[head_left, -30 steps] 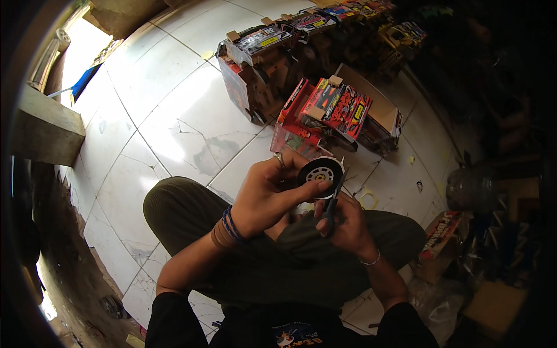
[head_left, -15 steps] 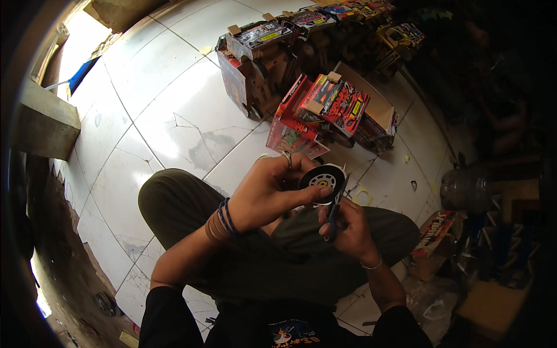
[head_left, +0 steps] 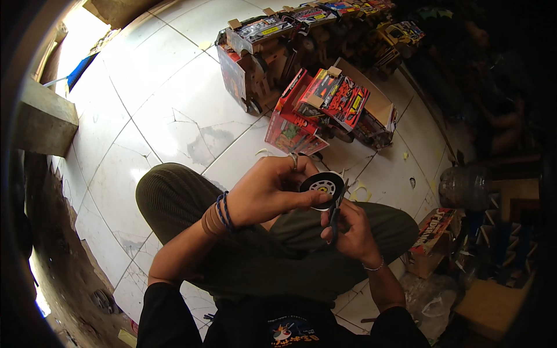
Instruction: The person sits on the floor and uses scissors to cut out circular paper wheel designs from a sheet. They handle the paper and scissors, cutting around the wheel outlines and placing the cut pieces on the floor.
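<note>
A round cutout printed as a black tyre with a pale spoked rim (head_left: 314,184) is pinched between the thumb and fingers of my left hand (head_left: 268,190), above my crossed legs. White paper edging shows along part of its outline. My right hand (head_left: 354,236) grips a pair of dark-handled scissors (head_left: 334,220), fingers curled around the handles. The blades point up and away from me, against the right edge of the cutout. Part of the handles is hidden by my right fingers.
Beyond my hands stands a red and black toy truck (head_left: 336,95) of printed board. Behind it runs a row of similar toy trucks (head_left: 261,36). Paper scraps (head_left: 361,194) lie on the tiled floor (head_left: 168,98). At right are a clear plastic container (head_left: 464,187) and a red printed box (head_left: 432,232).
The cutout has shifted slightly toward me and turned a little in my left hand. The scissors have stayed at its right edge, and the blades now look more spread.
</note>
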The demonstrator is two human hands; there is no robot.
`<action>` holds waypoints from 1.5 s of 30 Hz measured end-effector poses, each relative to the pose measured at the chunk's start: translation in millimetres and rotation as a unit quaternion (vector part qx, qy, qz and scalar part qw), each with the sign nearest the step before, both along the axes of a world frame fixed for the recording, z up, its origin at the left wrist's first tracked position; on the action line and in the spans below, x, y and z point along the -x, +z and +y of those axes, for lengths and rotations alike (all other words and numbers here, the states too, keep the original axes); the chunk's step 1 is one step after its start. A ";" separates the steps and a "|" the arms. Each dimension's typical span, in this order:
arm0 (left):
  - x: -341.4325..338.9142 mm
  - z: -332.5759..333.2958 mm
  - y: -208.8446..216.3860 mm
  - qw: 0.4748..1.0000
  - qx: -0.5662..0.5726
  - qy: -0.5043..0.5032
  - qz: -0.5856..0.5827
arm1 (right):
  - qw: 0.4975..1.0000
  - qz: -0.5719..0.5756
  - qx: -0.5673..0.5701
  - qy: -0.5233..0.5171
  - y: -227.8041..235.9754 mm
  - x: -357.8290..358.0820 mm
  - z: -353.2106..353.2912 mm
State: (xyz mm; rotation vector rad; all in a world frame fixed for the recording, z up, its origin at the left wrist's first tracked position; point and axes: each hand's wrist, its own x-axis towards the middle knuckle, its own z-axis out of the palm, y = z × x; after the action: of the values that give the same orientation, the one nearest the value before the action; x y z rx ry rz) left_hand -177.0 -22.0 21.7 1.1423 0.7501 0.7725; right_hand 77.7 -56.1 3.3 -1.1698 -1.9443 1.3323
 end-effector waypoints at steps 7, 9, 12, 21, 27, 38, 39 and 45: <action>-0.5 -0.1 -4.3 1.000 -0.004 -0.010 -0.020 | 1.000 -0.027 0.007 0.003 3.5 -3.2 -2.7; -0.8 -0.5 -4.7 1.000 -0.012 -0.019 -0.006 | 1.000 -0.014 0.002 0.001 3.2 -3.1 -3.1; 0.6 -0.6 -4.3 1.000 -0.011 -0.023 -0.012 | 1.000 -0.028 0.011 0.000 3.6 -5.0 -3.8; 5.1 0.3 -0.4 0.997 0.006 -0.067 0.043 | 0.997 -0.064 -0.007 0.039 10.7 -13.9 -0.6; 4.4 -0.3 -4.3 0.997 -0.007 -0.078 0.024 | 0.991 -0.111 0.025 0.068 16.3 -20.7 0.2; 8.4 0.9 -2.9 0.993 -0.012 -0.110 0.037 | 0.987 -0.123 0.042 0.099 21.5 -23.9 0.9; 8.7 0.9 -2.4 0.993 0.000 -0.114 0.036 | 0.987 -0.118 0.037 0.106 21.6 -24.3 1.0; 8.3 2.7 -0.8 0.984 0.040 -0.152 0.087 | 0.990 -0.088 0.028 0.109 21.2 -24.8 0.4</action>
State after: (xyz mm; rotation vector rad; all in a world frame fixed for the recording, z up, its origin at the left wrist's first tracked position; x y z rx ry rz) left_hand -185.3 -19.3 20.9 1.2265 0.7235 0.3865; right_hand 102.5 -55.7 24.5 -1.1614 -2.2291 1.4438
